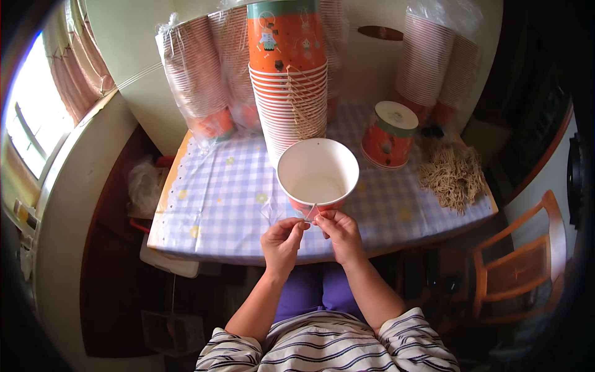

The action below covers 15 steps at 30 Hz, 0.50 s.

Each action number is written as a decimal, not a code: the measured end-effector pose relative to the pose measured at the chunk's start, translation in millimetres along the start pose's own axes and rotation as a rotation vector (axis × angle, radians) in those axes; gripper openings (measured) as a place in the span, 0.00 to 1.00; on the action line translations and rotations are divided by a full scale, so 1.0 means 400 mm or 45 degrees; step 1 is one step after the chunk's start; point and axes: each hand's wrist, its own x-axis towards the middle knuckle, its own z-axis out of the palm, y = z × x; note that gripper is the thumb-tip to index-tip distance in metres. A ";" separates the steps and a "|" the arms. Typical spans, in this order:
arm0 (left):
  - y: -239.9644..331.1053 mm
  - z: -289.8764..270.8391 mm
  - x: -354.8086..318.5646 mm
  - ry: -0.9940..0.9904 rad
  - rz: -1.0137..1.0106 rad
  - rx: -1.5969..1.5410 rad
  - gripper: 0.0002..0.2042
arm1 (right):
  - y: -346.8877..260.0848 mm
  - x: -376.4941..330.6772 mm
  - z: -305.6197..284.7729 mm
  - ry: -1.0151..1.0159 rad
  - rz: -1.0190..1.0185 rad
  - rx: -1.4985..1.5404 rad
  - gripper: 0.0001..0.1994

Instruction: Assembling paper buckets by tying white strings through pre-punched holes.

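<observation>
An open paper bucket (318,173), white inside and orange-red outside, stands upright on the table in front of me. From the near side of its rim a thin cord (313,212) comes down to my fingers. My left hand (282,243) pinches the cord between thumb and forefinger. Close beside it, my right hand (340,235) also pinches the cord, just below the rim. How the cord runs inside the fingertips is too small to make out. Directly behind the bucket rises a tall nested stack of upside-down buckets (288,102), with a tan braided cord (302,105) hanging down its side.
To the right, one bucket stands upside down (387,142) near a heap of tan cords (455,177). Plastic-wrapped bucket stacks (195,68) line the back left, with more wrapped stacks (424,59) back right. A checked cloth (217,198) covers the table; a wooden chair (517,263) stands right.
</observation>
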 end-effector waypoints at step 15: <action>-0.012 -0.004 0.014 -0.069 -0.042 -0.189 0.06 | 0.000 -0.004 0.008 -0.116 -0.034 -0.041 0.09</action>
